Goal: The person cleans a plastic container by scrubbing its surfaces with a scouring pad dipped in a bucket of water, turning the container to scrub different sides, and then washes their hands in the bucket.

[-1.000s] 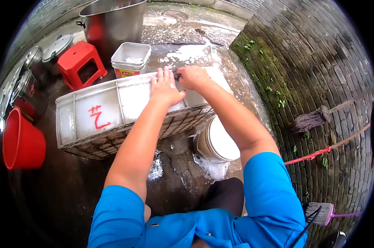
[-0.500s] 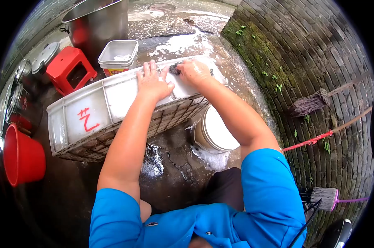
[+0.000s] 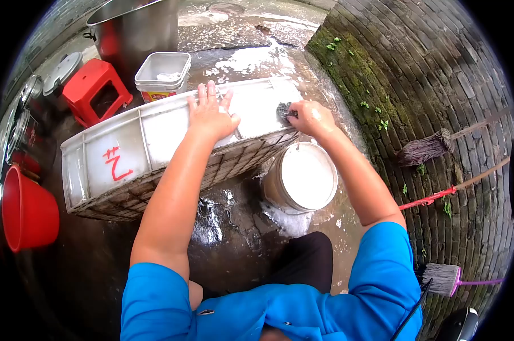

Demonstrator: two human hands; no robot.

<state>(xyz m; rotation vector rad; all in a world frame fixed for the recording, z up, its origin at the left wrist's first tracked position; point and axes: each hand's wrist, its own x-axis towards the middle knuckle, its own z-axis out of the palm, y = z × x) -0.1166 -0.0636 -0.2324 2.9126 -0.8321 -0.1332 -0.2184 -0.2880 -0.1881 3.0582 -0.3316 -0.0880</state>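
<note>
Evidently, you are at a scrubbing step, judging by the suds and your grip. The mossy brick wall [image 3: 433, 74] rises to the right of the white crate [image 3: 161, 139], which rests on the wet floor [image 3: 240, 250] with a smooth panel up and its grid side towards you. The big steel pot [image 3: 140, 37] stands beyond the crate, its inside mostly out of sight and its top cut off. Nearer you, by the crate's right end, sits the pale bucket [image 3: 307, 177]; whether its white top is foam or a lid, you can't really tell.

Your left hand [image 3: 210, 120] is spread wide and flat on the crate, as if bracing it. Your right hand [image 3: 314, 118] is closed round the dark scrubber [image 3: 283, 112] at the crate's right end, fingers partly hiding it. Another stroke would call for steady left-hand pressure and a scrubber kept flat near that edge.
</note>
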